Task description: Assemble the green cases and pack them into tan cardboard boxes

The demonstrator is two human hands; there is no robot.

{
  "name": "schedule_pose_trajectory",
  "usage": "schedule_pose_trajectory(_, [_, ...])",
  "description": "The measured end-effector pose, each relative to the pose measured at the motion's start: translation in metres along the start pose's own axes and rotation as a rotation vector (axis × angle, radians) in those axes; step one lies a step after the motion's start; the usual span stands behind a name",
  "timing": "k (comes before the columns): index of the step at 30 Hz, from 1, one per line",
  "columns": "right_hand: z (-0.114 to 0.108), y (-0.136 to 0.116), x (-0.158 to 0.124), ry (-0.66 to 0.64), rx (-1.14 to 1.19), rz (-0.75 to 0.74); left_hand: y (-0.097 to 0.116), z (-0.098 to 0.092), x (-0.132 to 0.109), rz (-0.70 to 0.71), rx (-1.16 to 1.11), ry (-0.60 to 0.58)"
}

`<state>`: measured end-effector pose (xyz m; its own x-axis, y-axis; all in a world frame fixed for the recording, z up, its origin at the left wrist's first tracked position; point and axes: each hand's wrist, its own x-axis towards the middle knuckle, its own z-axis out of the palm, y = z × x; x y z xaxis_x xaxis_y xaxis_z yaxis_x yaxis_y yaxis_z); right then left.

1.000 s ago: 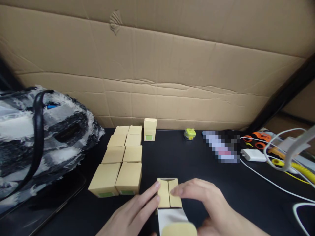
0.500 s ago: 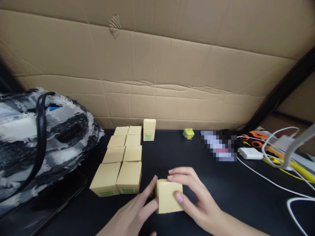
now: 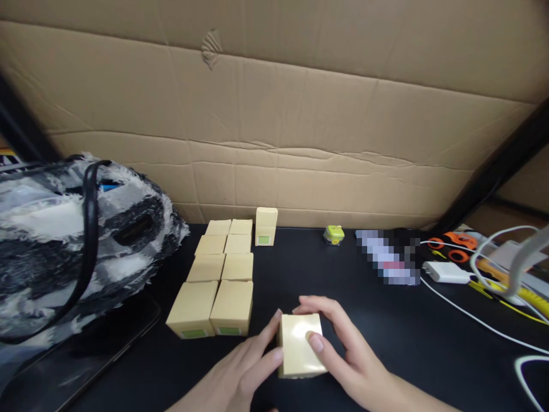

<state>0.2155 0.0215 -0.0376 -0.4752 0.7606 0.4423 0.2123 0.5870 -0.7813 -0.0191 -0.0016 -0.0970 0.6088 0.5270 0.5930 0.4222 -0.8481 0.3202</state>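
A small pale-yellow cardboard box (image 3: 299, 352) is held low in the middle of the view, its top catching a bright glare. My left hand (image 3: 246, 363) presses its fingertips along the box's left side. On the other side, my right hand (image 3: 347, 349) grips the box, thumb on its top face and fingers bent round the far edge. To the left, several similar boxes (image 3: 208, 266) stand in two columns, the nearest two showing green labels. Behind them one more box (image 3: 266, 226) stands upright with its green label facing me.
A black-and-white shaggy bag (image 3: 141, 229) with a black strap fills the left, beside a dark flat panel (image 3: 86, 349). A yellow-green tape measure (image 3: 333, 234) sits at the back. On the right lie a white charger (image 3: 446, 272), cables and orange-handled scissors (image 3: 454, 246). Cardboard (image 3: 321, 114) walls the back.
The view has swung slightly left. The held box has tilted a little and now shows glare on top. My right fingers have slipped from its top edge to behind it.
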Motion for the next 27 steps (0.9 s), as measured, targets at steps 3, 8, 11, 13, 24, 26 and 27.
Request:
schedule_pose_trajectory(3, [0.001, -0.001, 0.000, -0.018, -0.031, -0.056, -0.001, 0.004, -0.001, 0.002, 0.060, -0.011])
schedule_pose_trajectory(8, [0.000, 0.000, -0.001, 0.005, -0.069, -0.081, -0.001, 0.004, -0.002, 0.016, 0.087, 0.004])
schedule_pose_trajectory(11, [-0.001, 0.003, -0.002, -0.056, -0.055, -0.123, -0.001, 0.004, -0.002, 0.002, 0.108, 0.003])
schedule_pose_trajectory(13, [-0.001, 0.005, -0.003, -0.055, -0.051, -0.164, -0.001, 0.005, -0.003, -0.009, 0.116, -0.007])
schedule_pose_trajectory(24, [0.003, 0.007, 0.000, -0.004, -0.167, -0.258, 0.020, -0.021, 0.010, -0.112, 0.053, -0.133])
schedule_pose_trajectory(26, [0.003, 0.007, 0.000, -0.007, -0.187, -0.252, 0.021, -0.022, 0.010, -0.121, 0.057, -0.119])
schedule_pose_trajectory(27, [0.002, 0.006, 0.000, -0.009, -0.189, -0.247, 0.021, -0.021, 0.011, -0.126, 0.058, -0.118])
